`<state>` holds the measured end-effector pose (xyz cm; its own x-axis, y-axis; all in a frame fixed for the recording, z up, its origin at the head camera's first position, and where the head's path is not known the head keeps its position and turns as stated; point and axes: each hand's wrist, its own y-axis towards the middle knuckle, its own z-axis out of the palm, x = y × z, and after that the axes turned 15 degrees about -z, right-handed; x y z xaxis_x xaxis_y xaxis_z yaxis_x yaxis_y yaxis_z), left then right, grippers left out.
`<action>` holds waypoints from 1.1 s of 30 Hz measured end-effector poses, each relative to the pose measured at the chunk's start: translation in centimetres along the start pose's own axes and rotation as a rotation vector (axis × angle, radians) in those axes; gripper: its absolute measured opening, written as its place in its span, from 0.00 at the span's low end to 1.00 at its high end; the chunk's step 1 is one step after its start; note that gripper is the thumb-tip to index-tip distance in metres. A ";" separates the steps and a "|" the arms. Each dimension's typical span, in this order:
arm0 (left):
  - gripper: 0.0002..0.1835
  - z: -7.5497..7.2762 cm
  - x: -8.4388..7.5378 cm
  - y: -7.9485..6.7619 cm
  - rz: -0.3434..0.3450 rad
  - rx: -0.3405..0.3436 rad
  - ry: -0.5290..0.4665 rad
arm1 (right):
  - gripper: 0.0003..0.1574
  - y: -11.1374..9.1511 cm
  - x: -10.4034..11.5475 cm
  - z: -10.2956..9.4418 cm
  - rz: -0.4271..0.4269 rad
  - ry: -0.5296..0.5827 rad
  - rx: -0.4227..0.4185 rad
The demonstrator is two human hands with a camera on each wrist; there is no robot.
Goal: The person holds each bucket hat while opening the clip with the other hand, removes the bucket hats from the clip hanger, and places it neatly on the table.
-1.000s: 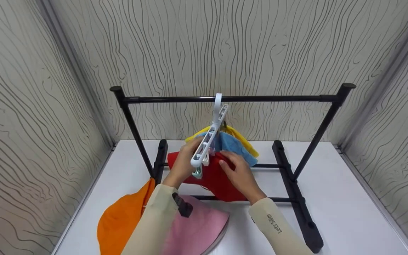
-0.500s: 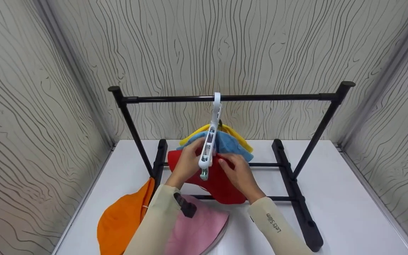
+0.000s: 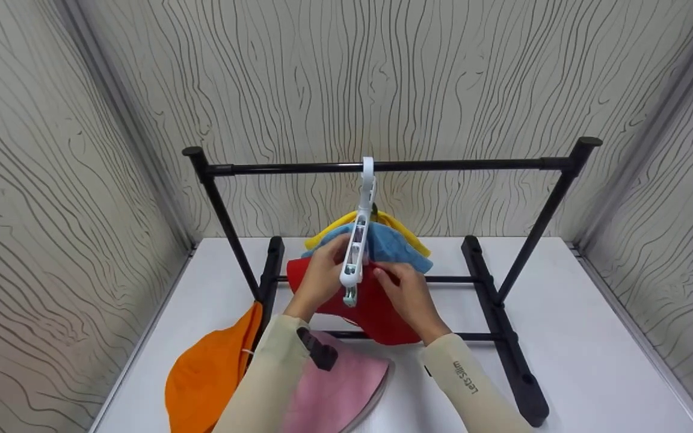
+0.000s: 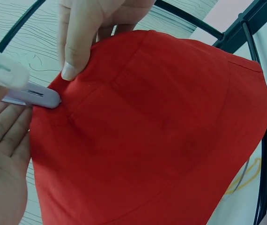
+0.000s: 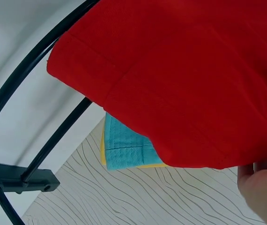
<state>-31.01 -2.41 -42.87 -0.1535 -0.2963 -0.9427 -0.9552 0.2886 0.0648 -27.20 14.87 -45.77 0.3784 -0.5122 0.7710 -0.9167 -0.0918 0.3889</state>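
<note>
Under the rack's top bar [image 3: 467, 165], a white hanger [image 3: 357, 240] points out toward the person, and the red hat [image 3: 376, 307] is held up just beneath its near part. The right hand [image 3: 408, 294] pinches the hat's edge, seemingly to steady the cloth at a purple clip [image 4: 44, 97]; the left hand [image 3: 320, 276] appears to pinch that clip, perhaps to part its mouth. A blue hat [image 3: 400, 248] and a yellow hat [image 3: 408, 231] sit behind. An orange hat [image 3: 211, 367] and a pink hat [image 3: 340, 382] lie on the white table [image 3: 581, 343], between grain-patterned walls [image 3: 298, 78].
</note>
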 end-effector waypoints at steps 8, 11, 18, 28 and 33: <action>0.26 0.2 -0.1 -0.1 -0.003 0.013 -0.033 | 0.19 0.0 -0.1 0.1 -0.030 -0.007 -0.024; 0.25 0.2 -0.1 -0.1 0.000 0.011 -0.037 | 0.18 0.1 -0.1 0.1 -0.036 -0.008 -0.034; 0.26 0.2 -0.1 0.0 -0.006 0.021 -0.065 | 0.17 0.1 0.0 0.2 -0.018 -0.001 -0.047; 0.27 0.5 0.1 0.1 -0.045 0.009 -0.060 | 0.17 -0.1 -0.1 0.0 -0.032 -0.035 -0.064; 0.27 0.7 0.0 0.1 -0.075 -0.007 -0.059 | 0.16 -0.1 -0.1 0.0 -0.043 -0.019 -0.065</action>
<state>-30.96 -1.69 -43.07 -0.0667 -0.2629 -0.9625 -0.9653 0.2611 -0.0044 -27.14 14.98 -45.89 0.4140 -0.5253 0.7434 -0.8893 -0.0590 0.4536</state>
